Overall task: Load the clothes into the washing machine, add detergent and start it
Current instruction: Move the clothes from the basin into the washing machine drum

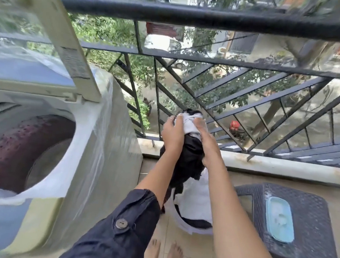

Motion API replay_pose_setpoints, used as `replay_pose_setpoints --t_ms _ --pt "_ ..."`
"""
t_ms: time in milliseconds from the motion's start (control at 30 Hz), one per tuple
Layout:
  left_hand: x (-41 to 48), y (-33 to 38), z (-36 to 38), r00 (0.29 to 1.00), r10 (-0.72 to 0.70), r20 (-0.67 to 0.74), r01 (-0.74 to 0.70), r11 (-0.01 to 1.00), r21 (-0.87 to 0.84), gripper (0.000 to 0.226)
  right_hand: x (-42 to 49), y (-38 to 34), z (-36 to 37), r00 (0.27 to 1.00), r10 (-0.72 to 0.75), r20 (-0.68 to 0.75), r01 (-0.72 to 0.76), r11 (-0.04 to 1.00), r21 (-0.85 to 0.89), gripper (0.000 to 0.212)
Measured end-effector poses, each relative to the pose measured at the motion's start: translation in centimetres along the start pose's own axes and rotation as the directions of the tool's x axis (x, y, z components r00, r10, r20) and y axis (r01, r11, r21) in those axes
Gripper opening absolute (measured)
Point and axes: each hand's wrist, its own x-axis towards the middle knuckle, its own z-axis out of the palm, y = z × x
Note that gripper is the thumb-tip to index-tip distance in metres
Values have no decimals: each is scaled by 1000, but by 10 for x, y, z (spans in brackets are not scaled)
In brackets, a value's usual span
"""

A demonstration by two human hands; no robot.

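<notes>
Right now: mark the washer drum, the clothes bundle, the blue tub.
washer drum (9, 153): head view, maroon perforated inner wall.
clothes bundle (190, 158): head view, its black fabric.
blue tub (279, 218): head view, middle of its top.

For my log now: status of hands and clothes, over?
Left grip, right grip both clutching clothes bundle. Bundle above basket, not yet in washing machine. Lid open, nothing blocking.

No readable text (label (73, 62) blurred)
</notes>
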Motion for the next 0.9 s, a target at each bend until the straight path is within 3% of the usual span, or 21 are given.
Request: replay_pose_setpoints --t_ms 67,167,200,300,400,467,533,600,700,800,900 --pt "-3 22 -14 1000 6 4 -6 1000 -31 34 -11 -16 12 992 0 126 15 993 -117 67" --pt "-4 49 -39 1000 19 -16 -20 994 -109 34 -22 -35 36 960 -37 278 94 976 -194 29" --pt "-4 56 -49 999 21 -30 -25 991 -132 32 -27 -40 46 953 -41 299 109 971 -215 25" --pt "-3 68 -80 996 13 -84 -28 984 -176 27 -39 -49 81 959 -64 275 148 943 -297 37" --pt "0 74 -116 976 39 -216 -85 975 -207 20 -47 -48 122 953 -156 259 249 892 -377 35" --pt "2 80 -135 955 52 -293 -101 983 -155 26 -48 -47 143 946 -197 258 286 881 -376 40" --pt "9 83 -166 932 77 -354 -135 981 -142 34 -53 -41 176 942 -218 256 308 864 -398 30" --pt "18 87 -198 919 94 -383 -162 976 -148 36 -61 -36 210 934 -224 278 325 855 -403 16" --pt "27 96 -245 906 75 -417 -182 957 -224 43 -70 -30 259 922 -231 312 345 856 -385 36" --pt "47 98 -296 900 58 -431 -208 927 -310 51 -82 -24 308 912 -257 318 375 838 -397 37" --pt "73 93 -347 924 45 -381 -225 868 -443 58 -91 -16 358 911 -243 333 360 862 -357 19"
